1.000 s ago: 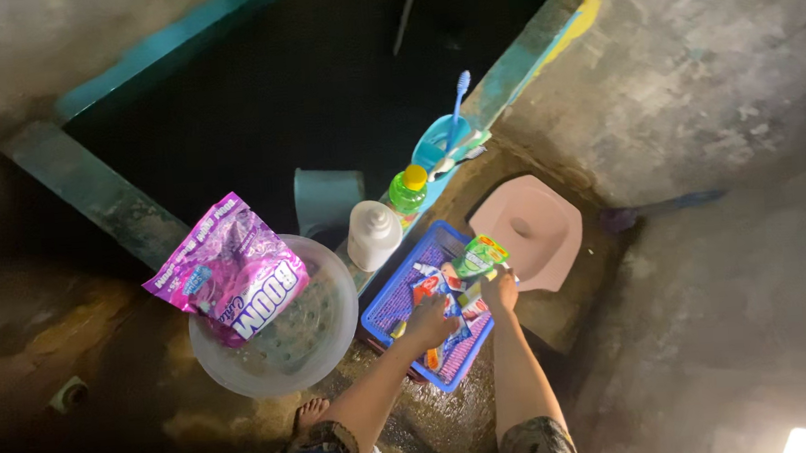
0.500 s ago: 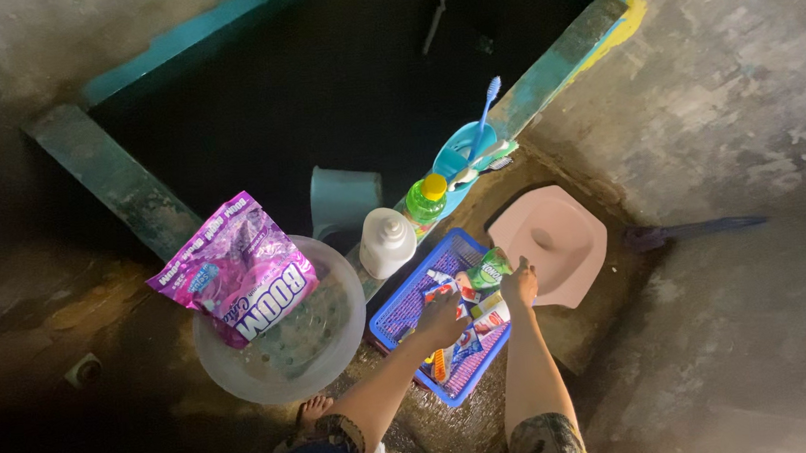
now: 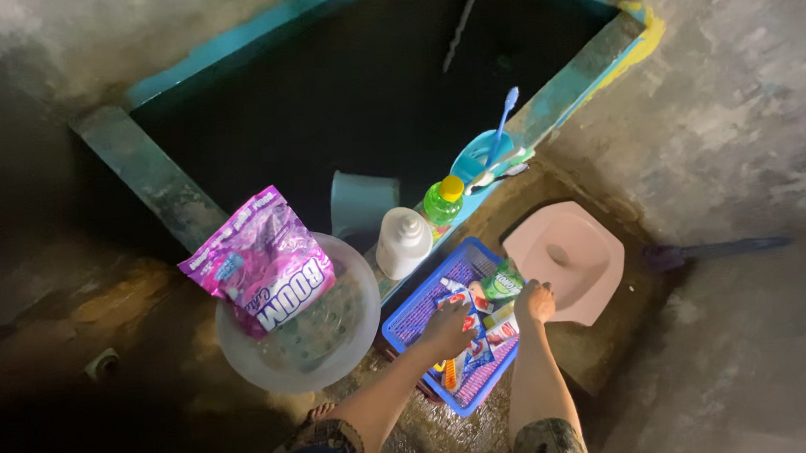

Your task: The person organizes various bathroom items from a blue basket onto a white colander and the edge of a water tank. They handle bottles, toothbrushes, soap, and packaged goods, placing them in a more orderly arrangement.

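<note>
A blue plastic basket [image 3: 415, 309] on the wet floor holds several small sachets [image 3: 473, 349] and tubes. My left hand [image 3: 448, 328] lies curled over the packets in the basket's middle; its grip is hidden. My right hand [image 3: 536, 300] is at the basket's right edge, closed on the lower corner of a green pouch [image 3: 500, 281] that lies low in the basket.
A purple detergent bag [image 3: 269, 269] sits in a clear round basin [image 3: 353, 329] at left. A white bottle [image 3: 402, 242], a green bottle [image 3: 442, 201] and a blue cup with a toothbrush [image 3: 502, 115] line the teal tank ledge [image 3: 149, 178]. A pink squat toilet [image 3: 571, 262] lies to the right.
My right hand has brought the green pouch down from above the basket into it. My left hand has stayed on the sachets. The view has shifted slightly.
</note>
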